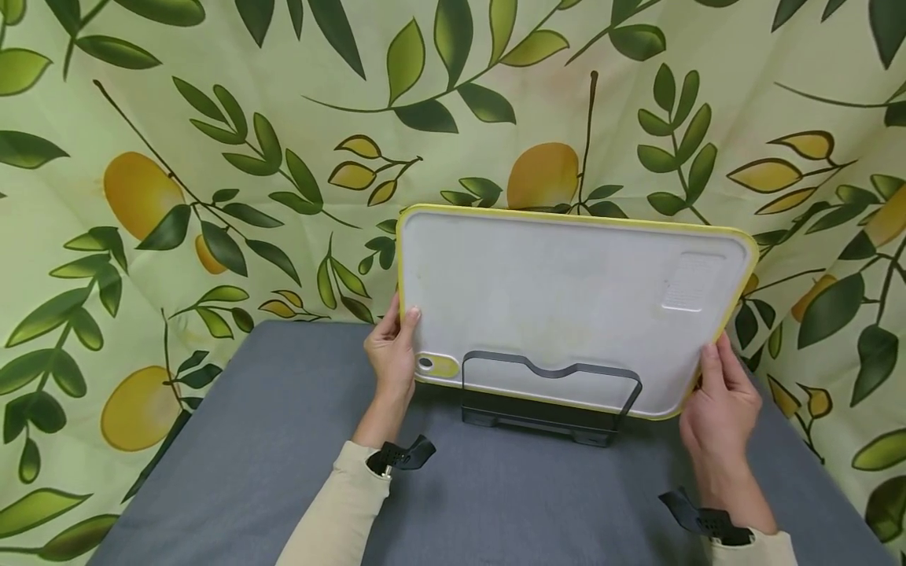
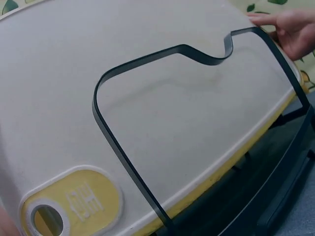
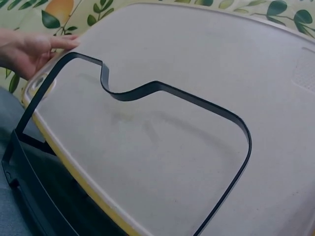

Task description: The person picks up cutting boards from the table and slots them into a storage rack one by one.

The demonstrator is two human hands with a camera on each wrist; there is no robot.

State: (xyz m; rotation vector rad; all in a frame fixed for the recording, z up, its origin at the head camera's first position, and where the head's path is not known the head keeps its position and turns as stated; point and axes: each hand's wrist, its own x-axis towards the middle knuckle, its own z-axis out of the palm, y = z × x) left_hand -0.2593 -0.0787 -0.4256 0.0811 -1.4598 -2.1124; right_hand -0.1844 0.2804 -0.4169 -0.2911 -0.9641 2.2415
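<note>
A white cutting board with a yellow rim is held on its long side, slightly lower at the right. My left hand grips its left edge, thumb on the face towards me, near a yellow oval with a hole. My right hand holds the lower right edge, thumb also in front. A black metal rack stands on the table; its bent wire loop rises in front of the board. The board's lower edge is behind that loop, above the rack's base. Whether it touches the rack I cannot tell.
A grey-covered table lies beneath the rack. Behind it and at both sides hangs a cloth printed with leaves and yellow fruit. Black straps circle both wrists.
</note>
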